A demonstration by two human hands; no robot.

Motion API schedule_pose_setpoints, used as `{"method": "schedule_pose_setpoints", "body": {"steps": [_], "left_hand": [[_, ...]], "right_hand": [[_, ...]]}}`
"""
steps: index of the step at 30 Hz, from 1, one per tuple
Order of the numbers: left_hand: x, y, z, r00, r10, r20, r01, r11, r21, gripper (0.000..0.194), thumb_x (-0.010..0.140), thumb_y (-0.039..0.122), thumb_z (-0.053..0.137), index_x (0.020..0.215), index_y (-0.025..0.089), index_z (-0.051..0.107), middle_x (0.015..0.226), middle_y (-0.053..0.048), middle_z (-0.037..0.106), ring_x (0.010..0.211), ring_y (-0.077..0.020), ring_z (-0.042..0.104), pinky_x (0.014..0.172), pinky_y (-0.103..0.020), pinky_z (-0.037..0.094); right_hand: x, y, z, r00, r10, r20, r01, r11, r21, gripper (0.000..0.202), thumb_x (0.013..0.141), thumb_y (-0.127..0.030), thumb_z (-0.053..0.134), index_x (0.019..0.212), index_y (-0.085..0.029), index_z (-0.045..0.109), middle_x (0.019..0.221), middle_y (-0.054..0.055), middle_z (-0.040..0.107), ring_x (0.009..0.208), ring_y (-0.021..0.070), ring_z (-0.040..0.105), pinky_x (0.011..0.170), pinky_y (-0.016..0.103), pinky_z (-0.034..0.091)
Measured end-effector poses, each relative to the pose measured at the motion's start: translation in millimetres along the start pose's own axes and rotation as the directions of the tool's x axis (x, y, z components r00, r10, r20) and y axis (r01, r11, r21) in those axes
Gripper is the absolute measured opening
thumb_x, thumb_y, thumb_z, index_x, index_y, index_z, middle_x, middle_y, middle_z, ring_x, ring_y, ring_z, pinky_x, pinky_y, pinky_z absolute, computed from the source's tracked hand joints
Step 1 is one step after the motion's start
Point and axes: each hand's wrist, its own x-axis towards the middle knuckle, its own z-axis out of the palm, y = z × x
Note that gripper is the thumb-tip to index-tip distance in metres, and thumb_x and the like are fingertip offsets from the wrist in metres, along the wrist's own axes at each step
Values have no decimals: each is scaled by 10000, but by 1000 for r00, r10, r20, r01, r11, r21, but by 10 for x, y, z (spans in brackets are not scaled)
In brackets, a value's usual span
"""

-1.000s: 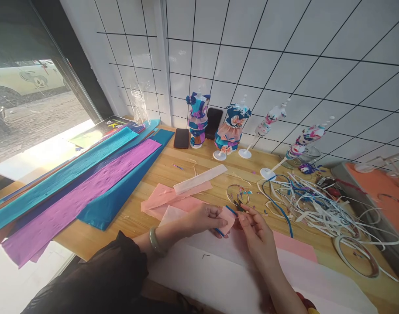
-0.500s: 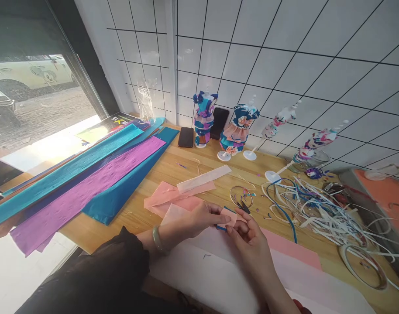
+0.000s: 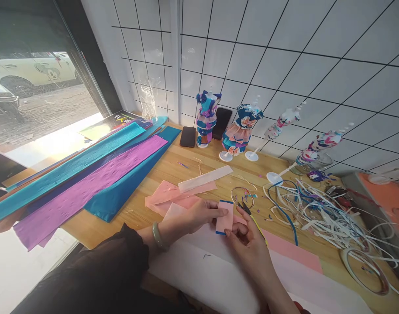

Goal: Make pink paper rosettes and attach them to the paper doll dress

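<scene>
A small pink paper piece (image 3: 225, 217) with blue strips along its top and bottom edges is held up between both hands. My left hand (image 3: 202, 217) pinches its left side, thumb across the front. At its lower right corner, my right hand (image 3: 247, 235) grips it with thumb and fingers. Scissors (image 3: 256, 222) with yellow-edged handles lie beside the right hand, partly hidden by it. White and pink sheets (image 3: 199, 266) spread under both hands. Behind them are pink pieces with a pale strip (image 3: 206, 178) on top.
Long turquoise, purple (image 3: 91, 192) and blue paper strips lie at the left. Dressed mini mannequins (image 3: 240, 131) and two phones (image 3: 187, 137) stand or lie near the tiled wall. A tangle of white strips (image 3: 330, 218) and a tape ring (image 3: 365, 270) fill the right side.
The pink piece has turned more upright and flat, showing more of its face and both blue edges. The view has shifted slightly, and more of the scissors shows.
</scene>
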Motion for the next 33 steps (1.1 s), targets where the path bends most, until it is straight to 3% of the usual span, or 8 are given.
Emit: {"method": "schedule_pose_setpoints", "body": {"steps": [8,13,17,21,25,28,31,33], "left_hand": [[-30,100,22,994,-85,-64,89,994,64,381,638,485,666,676,113,593,583,-16,579,442,-84,495,410,-209,373],[-27,101,4,993,-66,-95,80,986,149,366,679,478,632,635,122,563,568,-9,576,417,-76,491,363,-196,371],[-28,94,-15,996,-60,-71,73,979,192,327,720,438,604,632,129,544,535,16,560,381,-60,476,343,-174,350],[-18,70,-28,996,-59,-67,71,978,195,299,737,406,595,638,134,521,485,39,517,372,-69,497,354,-173,359],[-14,53,-43,994,-63,-90,78,981,176,345,759,367,583,1003,126,555,498,60,515,365,-83,515,361,-177,374],[-35,61,-59,997,-36,-74,47,986,162,637,778,363,569,1327,151,324,540,52,551,390,-105,543,382,-194,402],[-63,75,-67,1000,-24,-13,26,985,170,725,782,387,573,1389,215,216,621,37,572,434,-96,563,423,-195,424],[-70,74,-64,999,-18,39,10,981,196,692,767,391,595,1367,240,284,672,29,574,465,-83,568,465,-202,450]], "right_hand": [[8,32,-96,995,-97,9,97,981,-166,646,786,-367,565,1349,-178,309,681,-23,562,705,147,568,746,267,463],[22,4,-83,999,-46,20,48,996,-78,624,778,-361,580,1314,-180,318,648,-39,544,670,137,549,730,256,459],[38,-40,-95,999,-24,48,25,1000,-3,384,760,-367,605,1085,-204,481,672,-5,611,677,147,574,671,255,463],[28,-82,-122,997,-42,66,49,994,-96,197,730,-379,632,802,-196,632,803,60,672,764,180,619,688,271,494],[17,-102,-131,994,-66,82,78,984,-159,210,717,-400,637,756,-205,705,838,78,710,809,214,650,720,301,524],[22,-93,-131,997,-66,44,73,982,-172,216,713,-400,644,782,-209,717,868,86,718,845,228,656,759,333,528],[37,-74,-138,997,-80,12,81,983,-167,216,722,-400,639,782,-207,714,891,93,715,859,230,653,769,345,529],[47,-63,-145,995,-100,13,101,981,-165,214,728,-395,634,787,-205,711,893,94,712,854,228,650,751,340,533]]}}
